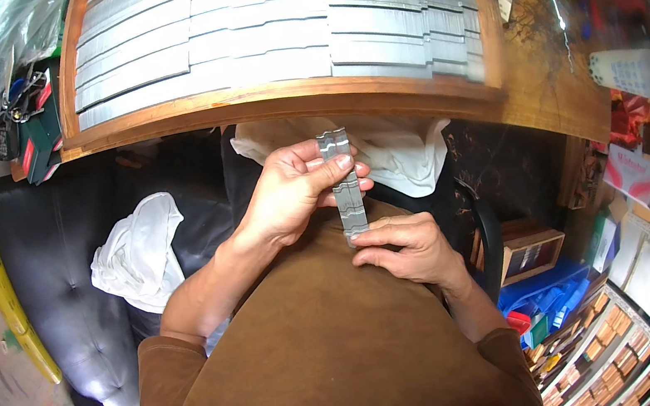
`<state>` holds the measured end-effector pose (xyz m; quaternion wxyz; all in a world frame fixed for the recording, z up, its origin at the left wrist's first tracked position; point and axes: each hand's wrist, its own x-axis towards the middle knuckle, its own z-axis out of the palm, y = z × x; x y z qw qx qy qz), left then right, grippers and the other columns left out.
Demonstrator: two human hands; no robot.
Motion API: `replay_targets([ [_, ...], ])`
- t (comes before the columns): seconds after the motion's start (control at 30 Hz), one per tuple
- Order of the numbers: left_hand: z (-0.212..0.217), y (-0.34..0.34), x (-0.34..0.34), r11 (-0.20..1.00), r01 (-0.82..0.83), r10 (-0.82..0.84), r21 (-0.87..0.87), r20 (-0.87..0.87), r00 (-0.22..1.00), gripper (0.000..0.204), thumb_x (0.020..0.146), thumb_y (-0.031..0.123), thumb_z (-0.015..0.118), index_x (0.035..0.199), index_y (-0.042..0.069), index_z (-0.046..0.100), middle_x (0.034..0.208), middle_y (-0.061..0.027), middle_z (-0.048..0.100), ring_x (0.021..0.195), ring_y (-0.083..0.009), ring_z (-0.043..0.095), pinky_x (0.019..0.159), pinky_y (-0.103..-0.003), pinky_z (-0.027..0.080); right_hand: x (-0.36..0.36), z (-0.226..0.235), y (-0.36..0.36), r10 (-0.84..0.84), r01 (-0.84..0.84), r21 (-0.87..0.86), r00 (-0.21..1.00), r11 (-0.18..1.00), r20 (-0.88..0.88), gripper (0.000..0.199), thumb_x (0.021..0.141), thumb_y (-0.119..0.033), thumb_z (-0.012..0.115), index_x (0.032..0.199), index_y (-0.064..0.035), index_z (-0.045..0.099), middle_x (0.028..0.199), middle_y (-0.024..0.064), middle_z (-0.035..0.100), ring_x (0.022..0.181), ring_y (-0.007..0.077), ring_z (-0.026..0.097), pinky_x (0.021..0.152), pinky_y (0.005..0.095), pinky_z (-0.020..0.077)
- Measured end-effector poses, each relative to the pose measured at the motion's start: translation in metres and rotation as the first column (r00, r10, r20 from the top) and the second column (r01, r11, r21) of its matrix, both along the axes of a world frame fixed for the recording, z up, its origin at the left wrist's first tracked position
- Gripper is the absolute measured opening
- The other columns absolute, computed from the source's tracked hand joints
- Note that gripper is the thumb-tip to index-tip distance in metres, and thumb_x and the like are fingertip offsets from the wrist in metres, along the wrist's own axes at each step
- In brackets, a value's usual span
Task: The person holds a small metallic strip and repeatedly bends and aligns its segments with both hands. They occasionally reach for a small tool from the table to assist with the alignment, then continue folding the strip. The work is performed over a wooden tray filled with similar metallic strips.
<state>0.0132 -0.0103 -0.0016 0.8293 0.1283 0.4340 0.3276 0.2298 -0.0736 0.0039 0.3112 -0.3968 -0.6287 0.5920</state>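
A narrow row of thin grey metal strips (349, 201), overlapping with stepped edges, stands lengthwise in front of my chest. My left hand (284, 196) is closed round its upper part, with the thumb pressed on the front face and fingers showing behind the far side. At the lower end, my right hand (409, 247) pinches the strips between thumb and fingers. Beyond both hands lies a wooden tray (285, 106), filled with rows of similar silvery metal strips (253, 33). Their exact kind cannot be made out.
White cloths (143, 251) (410, 152) lie left of and beyond my hands. A black padded seat (61, 293) is at left, beside a yellow roll (18, 312). On the right are a wooden box (533, 253), a rack of small wooden pieces (607, 350) and a white cup (625, 64).
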Motion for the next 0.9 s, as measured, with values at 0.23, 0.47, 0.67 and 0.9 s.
replay_targets([
  [0.23, 0.004, 0.001, 0.006, 1.0, 0.006, -0.007, -0.027, -0.038, 0.999, 0.022, 0.098, 0.015, 0.072, 0.113, -0.001, 0.067, 0.103, -0.0145, 0.075, 0.092, -0.024, 0.076, 0.077, -0.032, 0.064, -0.001, -0.008, -0.01, -0.061, 0.06, 0.064, 0.998, 0.996, 0.015, 0.018, 0.079, 0.003, 0.084, 0.096, 0.0029, 0.077, 0.091, 0.0151, 0.078, 0.08, 0.0226, 0.077, 0.07, 0.0291, 0.0609],
  [0.47, 0.013, 0.01, 0.0, 0.976, 0.212, -0.205, 0.04, -0.127, 0.97, 0.023, 0.098, 0.016, 0.072, 0.111, -0.003, 0.068, 0.103, -0.0129, 0.076, 0.09, -0.0198, 0.075, 0.073, -0.028, 0.063, -0.004, -0.012, -0.018, -0.074, 0.077, 0.058, 0.996, 0.995, -0.056, 0.021, 0.08, 0.002, 0.084, 0.1, 0.0013, 0.077, 0.092, 0.0147, 0.078, 0.081, 0.0232, 0.077, 0.07, 0.0294, 0.0605],
  [0.67, 0.015, 0.021, -0.001, 0.979, 0.196, -0.181, 0.053, -0.211, 0.961, 0.026, 0.097, 0.019, 0.074, 0.114, -0.001, 0.069, 0.102, -0.0139, 0.077, 0.088, -0.0223, 0.077, 0.072, -0.028, 0.063, -0.018, -0.017, -0.015, -0.183, 0.182, -0.018, 0.979, 0.983, -0.092, 0.022, 0.082, 0.001, 0.083, 0.102, 0.0025, 0.077, 0.096, 0.0143, 0.079, 0.084, 0.0225, 0.077, 0.073, 0.029, 0.0615],
  [0.9, 0.017, 0.031, -0.008, 0.96, 0.278, -0.264, 0.045, -0.192, 0.945, 0.028, 0.095, 0.02, 0.077, 0.113, 0.0, 0.071, 0.102, -0.0139, 0.077, 0.088, -0.0211, 0.077, 0.068, -0.025, 0.061, -0.024, -0.013, -0.005, -0.128, 0.133, 0.053, 0.988, 0.99, -0.091, 0.021, 0.081, 0.003, 0.083, 0.101, 0.0028, 0.077, 0.098, 0.0144, 0.079, 0.084, 0.0215, 0.079, 0.076, 0.0307, 0.064],
])
